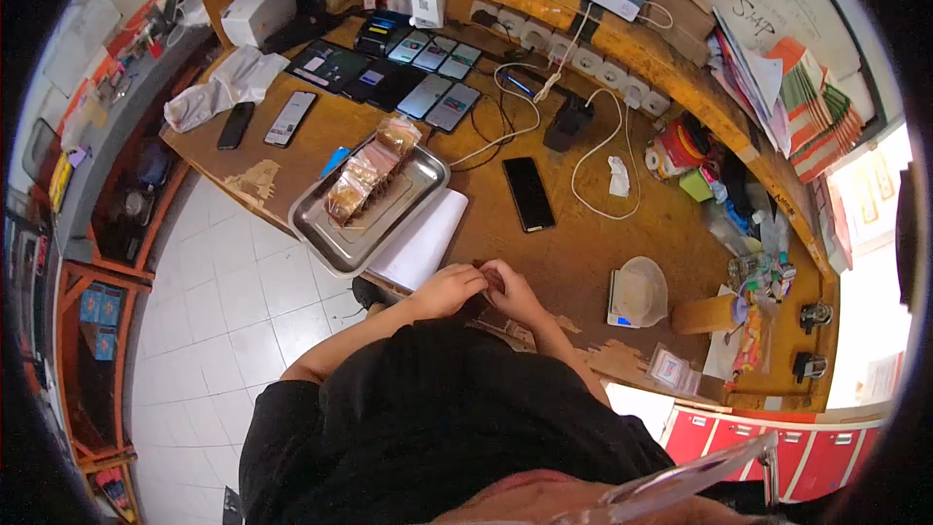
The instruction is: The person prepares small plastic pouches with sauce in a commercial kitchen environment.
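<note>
Pinched shut with left grip (449,289) and right grip (515,297), fingertips meeting, at the near edge of the desk (583,258), below and right of the steel tray (340,245): a small brownish packet (494,279). Probably light, soft and crinkly. Best held by the edges. Contents too small to tell.

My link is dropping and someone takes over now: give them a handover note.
Left hand and right hand: fingers together at the near edge of the wooden counter, both pinching a small brownish item, too small to identify.
Things: rectangular steel tray on the left holds a row of clear packets with brown contents; small digital scale with a white bowl on the right.
Done: packets lie in the tray.
Left: the pinched item is not in the tray yet.
</note>
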`<state>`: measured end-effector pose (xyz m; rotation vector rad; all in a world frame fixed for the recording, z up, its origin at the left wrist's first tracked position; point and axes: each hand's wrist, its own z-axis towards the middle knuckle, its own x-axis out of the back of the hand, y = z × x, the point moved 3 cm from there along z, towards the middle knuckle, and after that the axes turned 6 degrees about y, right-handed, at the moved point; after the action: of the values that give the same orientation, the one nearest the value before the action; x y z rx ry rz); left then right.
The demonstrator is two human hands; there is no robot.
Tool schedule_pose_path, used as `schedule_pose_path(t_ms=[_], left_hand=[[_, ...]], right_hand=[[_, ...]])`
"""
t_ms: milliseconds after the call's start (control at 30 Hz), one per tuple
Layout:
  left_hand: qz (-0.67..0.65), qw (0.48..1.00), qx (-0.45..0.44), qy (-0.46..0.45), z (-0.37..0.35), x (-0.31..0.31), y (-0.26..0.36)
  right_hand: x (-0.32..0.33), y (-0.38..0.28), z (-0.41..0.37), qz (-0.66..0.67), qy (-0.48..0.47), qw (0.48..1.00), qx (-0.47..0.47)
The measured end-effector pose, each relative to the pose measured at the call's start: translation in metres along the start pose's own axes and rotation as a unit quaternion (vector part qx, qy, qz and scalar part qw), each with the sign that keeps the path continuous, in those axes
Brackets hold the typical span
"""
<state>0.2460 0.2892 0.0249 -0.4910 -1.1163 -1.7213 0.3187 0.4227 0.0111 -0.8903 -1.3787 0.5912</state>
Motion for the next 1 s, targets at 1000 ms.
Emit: schedule_pose_path(t_ms=[1000], left_hand=[[-0.31, 0.706, 0.558, 0.307, -0.223, 0.135, -0.151]], right_hand=[[-0.192, -0.129, 0.215, -0.051, 0.053, 0.989, 0.127]])
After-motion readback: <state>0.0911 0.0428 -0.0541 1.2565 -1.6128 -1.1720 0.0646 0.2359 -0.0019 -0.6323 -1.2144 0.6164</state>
